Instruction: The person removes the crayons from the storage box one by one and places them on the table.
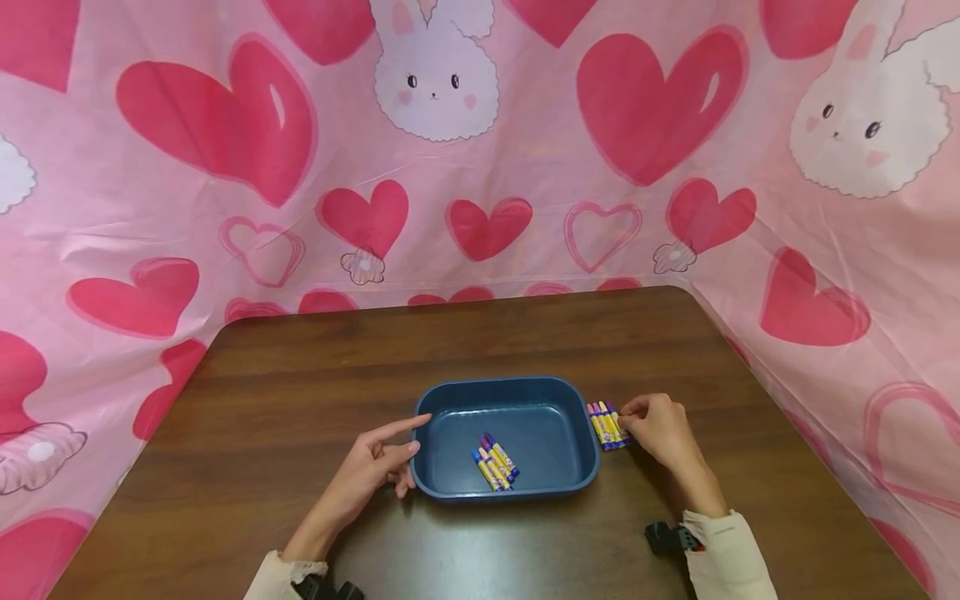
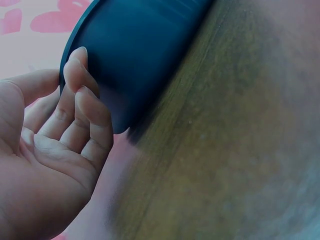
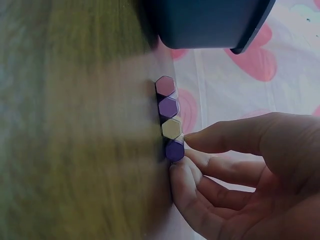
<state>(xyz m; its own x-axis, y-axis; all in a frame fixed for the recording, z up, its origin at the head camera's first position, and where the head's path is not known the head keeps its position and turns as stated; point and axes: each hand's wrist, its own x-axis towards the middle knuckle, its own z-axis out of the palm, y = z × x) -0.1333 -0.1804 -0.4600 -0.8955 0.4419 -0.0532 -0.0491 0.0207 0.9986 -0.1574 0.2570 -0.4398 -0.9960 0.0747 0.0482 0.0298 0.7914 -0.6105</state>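
Observation:
My left hand (image 1: pixel 369 463) is at the left end of a dark blue tray (image 1: pixel 506 381), its index finger stretched over the rim and the thumb at the edge. In the left wrist view the other fingers bend loosely beside the tray's outer wall (image 2: pixel 145 40). Just right of the tray, several yellow-wrapped crayons (image 1: pixel 604 425) lie side by side. My right hand (image 1: pixel 663 425) pinches the rightmost one, a dark purple crayon (image 3: pixel 174 151), with thumb and fingertips. It sits against a cream crayon (image 3: pixel 171 128) in the row. Inside the tray lie several similar crayons (image 1: pixel 495 461).
A brown wooden table (image 1: pixel 315 367) carries everything. Behind it and along both sides hangs a pink cloth (image 1: pixel 540 150) with hearts and rabbits. Black straps with small devices (image 1: pixel 670 537) sit at both wrists, over light sleeves (image 1: pixel 729 554).

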